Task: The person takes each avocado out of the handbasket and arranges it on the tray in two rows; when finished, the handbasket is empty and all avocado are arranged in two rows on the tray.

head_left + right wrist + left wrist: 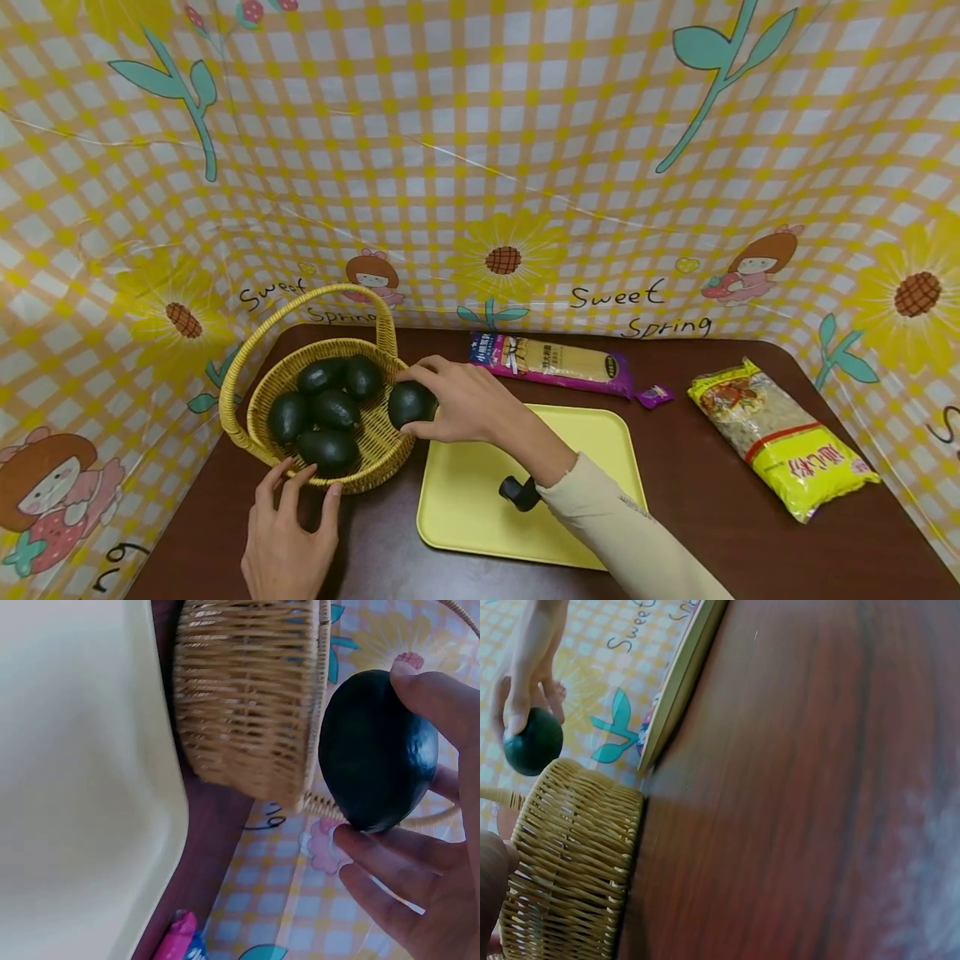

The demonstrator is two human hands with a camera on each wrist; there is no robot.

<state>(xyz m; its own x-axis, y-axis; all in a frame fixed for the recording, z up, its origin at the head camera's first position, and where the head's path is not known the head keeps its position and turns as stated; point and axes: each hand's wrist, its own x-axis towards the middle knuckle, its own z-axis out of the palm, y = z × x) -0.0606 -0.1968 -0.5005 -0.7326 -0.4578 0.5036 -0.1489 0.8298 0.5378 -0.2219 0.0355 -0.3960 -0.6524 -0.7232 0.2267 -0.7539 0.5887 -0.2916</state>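
Observation:
My right hand (461,400) pinches a dark green avocado (379,750) between thumb and fingertips, at the right rim of the yellow wicker basket (386,475). In the left wrist view, this avocado (534,742) is up at the rim's height. Several more avocados (330,410) lie inside the basket, grouped toward its left and back. My left hand (288,533) touches the basket's near rim with spread, lightly bent fingers; the thumb (493,870) lies against the rim in the left wrist view.
A yellow tray (465,508) lies right of the basket, under my right forearm. Behind it are a long purple noodle pack (555,364) and a small purple packet (655,396). A yellow pasta bag (783,442) lies far right. The basket's tall handle (300,302) arches over its back.

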